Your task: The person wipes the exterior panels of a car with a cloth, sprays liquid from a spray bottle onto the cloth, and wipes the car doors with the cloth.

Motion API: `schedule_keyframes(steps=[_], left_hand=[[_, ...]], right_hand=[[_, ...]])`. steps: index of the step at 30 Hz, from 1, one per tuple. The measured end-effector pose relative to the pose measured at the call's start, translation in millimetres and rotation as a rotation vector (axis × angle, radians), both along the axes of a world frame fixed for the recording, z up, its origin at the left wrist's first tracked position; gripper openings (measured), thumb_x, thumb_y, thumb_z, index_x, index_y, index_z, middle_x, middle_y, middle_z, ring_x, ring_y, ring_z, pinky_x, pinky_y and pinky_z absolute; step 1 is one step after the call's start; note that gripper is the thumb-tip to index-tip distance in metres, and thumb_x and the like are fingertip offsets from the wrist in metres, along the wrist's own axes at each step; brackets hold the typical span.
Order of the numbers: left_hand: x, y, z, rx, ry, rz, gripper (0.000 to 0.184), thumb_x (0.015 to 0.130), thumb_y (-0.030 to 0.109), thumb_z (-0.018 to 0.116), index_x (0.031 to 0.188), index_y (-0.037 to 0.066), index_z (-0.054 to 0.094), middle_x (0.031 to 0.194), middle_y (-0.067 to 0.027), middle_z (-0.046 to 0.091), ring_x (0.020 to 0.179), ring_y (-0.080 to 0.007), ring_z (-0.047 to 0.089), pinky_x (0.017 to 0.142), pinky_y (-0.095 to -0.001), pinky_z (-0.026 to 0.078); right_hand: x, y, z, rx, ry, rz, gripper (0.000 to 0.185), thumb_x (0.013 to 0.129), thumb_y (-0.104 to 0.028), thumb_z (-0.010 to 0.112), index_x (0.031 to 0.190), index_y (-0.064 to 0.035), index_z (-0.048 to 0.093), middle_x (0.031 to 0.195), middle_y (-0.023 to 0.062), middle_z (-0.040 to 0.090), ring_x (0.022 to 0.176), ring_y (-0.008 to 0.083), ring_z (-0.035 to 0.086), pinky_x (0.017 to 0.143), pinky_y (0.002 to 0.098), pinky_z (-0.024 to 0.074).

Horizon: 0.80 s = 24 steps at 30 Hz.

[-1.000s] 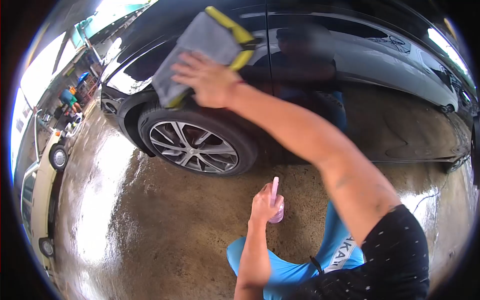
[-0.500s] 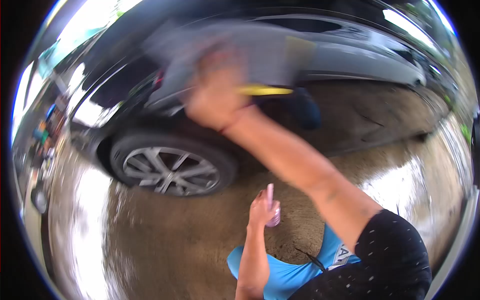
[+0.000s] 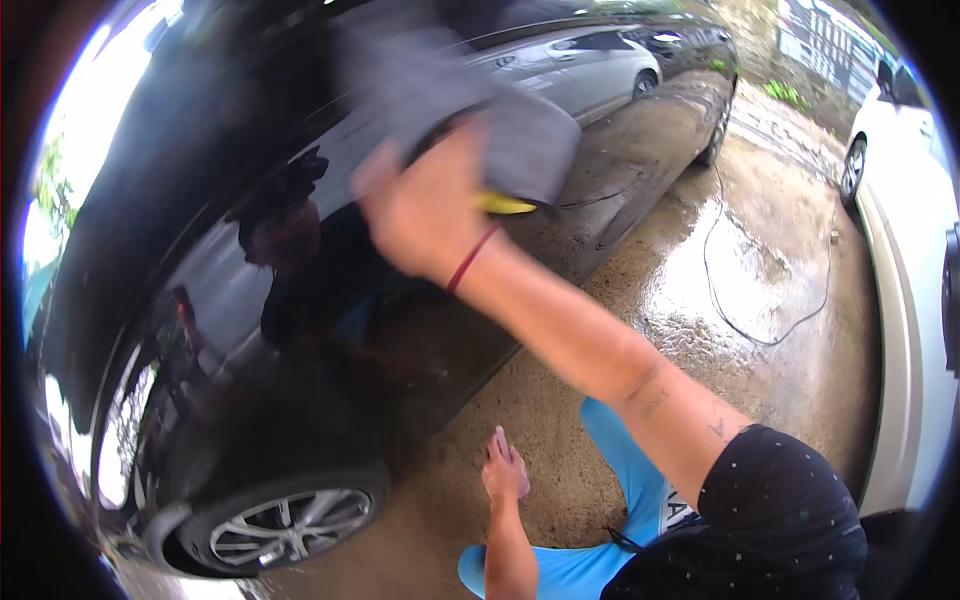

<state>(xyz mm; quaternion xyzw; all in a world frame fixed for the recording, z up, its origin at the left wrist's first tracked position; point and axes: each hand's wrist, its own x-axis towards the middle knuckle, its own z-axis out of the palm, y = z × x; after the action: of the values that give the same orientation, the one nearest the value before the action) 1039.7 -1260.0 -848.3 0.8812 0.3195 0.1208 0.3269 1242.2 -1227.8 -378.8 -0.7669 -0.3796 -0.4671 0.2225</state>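
My right hand (image 3: 425,205), blurred by motion and wearing a red wrist band, is closed on a grey cloth (image 3: 535,145) with a yellow edge. The cloth spreads over the glossy side of a black car (image 3: 330,290); motion blurs its far part. Lower down, beside the car, my left hand (image 3: 498,474) is wrapped round a pink bottle (image 3: 523,484). The bottle's slim upper part sticks up past the fingers, and the palm side is hidden.
The car's front-left wheel (image 3: 290,525) is at the lower left. A white car (image 3: 905,200) stands along the right. A thin dark hose or cable (image 3: 745,335) loops over the wet concrete floor (image 3: 640,300). Beyond is a wall (image 3: 750,50) with plants.
My view has swung right, bringing the white car and cable into sight. My right hand has moved the cloth along the car's side. The bottle stays in my left hand.
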Motion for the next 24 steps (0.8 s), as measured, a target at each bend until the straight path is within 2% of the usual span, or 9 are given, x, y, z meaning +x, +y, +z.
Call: schedule_keyframes(steps=[2, 6, 9, 12, 13, 14, 17, 21, 24], left_hand=[[11.6, -9.6, -12.8, -0.118, 0.186, -0.033, 0.051, 0.094, 0.026, 0.061, 0.140, 0.017, 0.042, 0.126, -0.0239, 0.062, 0.105, -0.0442, 0.065, 0.085, -0.0540, 0.054], [15.2, -13.8, -51.3, -0.109, 0.268, -0.133, 0.052, 0.095, 0.024, 0.060, 0.143, 0.022, 0.041, 0.129, -0.0214, 0.062, 0.110, -0.0446, 0.063, 0.087, -0.0541, 0.054], [9.1, -21.8, -44.7, -0.033, 0.207, -0.200, 0.054, 0.095, 0.020, 0.059, 0.145, 0.024, 0.041, 0.131, -0.0202, 0.061, 0.113, -0.0448, 0.062, 0.089, -0.0552, 0.053], [5.1, -33.9, -39.0, -0.001, 0.164, -0.232, 0.053, 0.095, 0.018, 0.059, 0.144, 0.025, 0.041, 0.132, -0.0192, 0.059, 0.112, -0.0449, 0.062, 0.090, -0.0556, 0.052], [7.0, -34.8, -34.8, -0.014, 0.176, -0.217, 0.052, 0.095, 0.018, 0.059, 0.144, 0.024, 0.042, 0.132, -0.0187, 0.059, 0.111, -0.0444, 0.062, 0.090, -0.0553, 0.052], [13.7, -30.3, -29.6, -0.018, 0.185, -0.208, 0.051, 0.095, 0.018, 0.059, 0.143, 0.023, 0.044, 0.131, -0.0183, 0.059, 0.111, -0.0439, 0.062, 0.091, -0.0550, 0.052], [23.2, -34.6, -24.3, -0.097, 0.161, -0.074, 0.044, 0.094, 0.021, 0.059, 0.137, 0.019, 0.051, 0.128, -0.0213, 0.059, 0.112, -0.0446, 0.061, 0.091, -0.0547, 0.051], [35.5, -45.8, -15.9, -0.069, 0.126, -0.006, 0.038, 0.093, 0.024, 0.061, 0.128, 0.012, 0.056, 0.123, -0.0245, 0.060, 0.111, -0.0461, 0.060, 0.092, -0.0542, 0.051], [17.1, -47.8, -29.9, -0.027, 0.135, 0.063, 0.037, 0.092, 0.025, 0.062, 0.123, 0.006, 0.057, 0.119, -0.0262, 0.061, 0.109, -0.0475, 0.060, 0.091, -0.0537, 0.051]], right_hand=[[-23.1, -4.0, -26.6, -0.022, -0.132, 0.894, 0.070, 0.078, -0.028, 0.064, 0.143, -0.0035, 0.052, 0.160, 0.0185, 0.032, 0.154, 0.0373, 0.015, 0.123, 0.0551, 0.0154], [109.0, -57.7, -9.3, 0.015, -0.038, 1.013, 0.079, 0.076, -0.026, 0.061, 0.151, -0.0117, 0.043, 0.166, 0.0105, 0.025, 0.154, 0.0336, 0.017, 0.124, 0.0500, 0.0152], [280.3, -100.3, -23.9, 0.554, 0.451, 0.621, 0.050, 0.096, -0.016, 0.048, 0.142, 0.0043, 0.047, 0.152, 0.0259, 0.042, 0.144, 0.0406, 0.035, 0.122, 0.0452, 0.0212], [296.1, -69.7, 46.1, 0.735, 0.166, -0.276, 0.043, 0.101, -0.026, 0.047, 0.132, 0.0010, 0.058, 0.142, 0.0333, 0.049, 0.140, 0.0394, 0.040, 0.116, 0.0501, 0.0301], [194.0, -92.6, 91.2, 0.297, 0.653, 0.037, 0.038, 0.096, -0.031, 0.048, 0.109, -0.0042, 0.071, 0.126, 0.0315, 0.059, 0.129, 0.0382, 0.049, 0.109, 0.0558, 0.0354], [144.7, -66.2, 92.6, 0.076, 0.099, 0.011, 0.030, 0.088, -0.032, 0.053, 0.089, -0.0094, 0.073, 0.110, 0.0228, 0.064, 0.122, 0.0363, 0.053, 0.103, 0.0565, 0.0394], [47.2, -10.3, 72.9, 0.319, -0.397, 0.844, 0.049, 0.078, -0.026, 0.062, 0.125, -0.0120, 0.064, 0.124, 0.0139, 0.064, 0.131, 0.0352, 0.049, 0.115, 0.0548, 0.0292], [184.0, -77.8, 89.1, -0.080, -0.218, 0.714, 0.027, 0.085, -0.018, 0.055, 0.107, -0.0060, 0.065, 0.103, 0.0144, 0.066, 0.097, 0.0292, 0.065, 0.083, 0.0450, 0.0527], [394.4, -146.9, 106.7, 0.227, -0.147, 0.075, 0.038, 0.097, -0.022, 0.046, 0.127, -0.0023, 0.060, 0.127, 0.0278, 0.058, 0.125, 0.0405, 0.050, 0.106, 0.0511, 0.0374]])
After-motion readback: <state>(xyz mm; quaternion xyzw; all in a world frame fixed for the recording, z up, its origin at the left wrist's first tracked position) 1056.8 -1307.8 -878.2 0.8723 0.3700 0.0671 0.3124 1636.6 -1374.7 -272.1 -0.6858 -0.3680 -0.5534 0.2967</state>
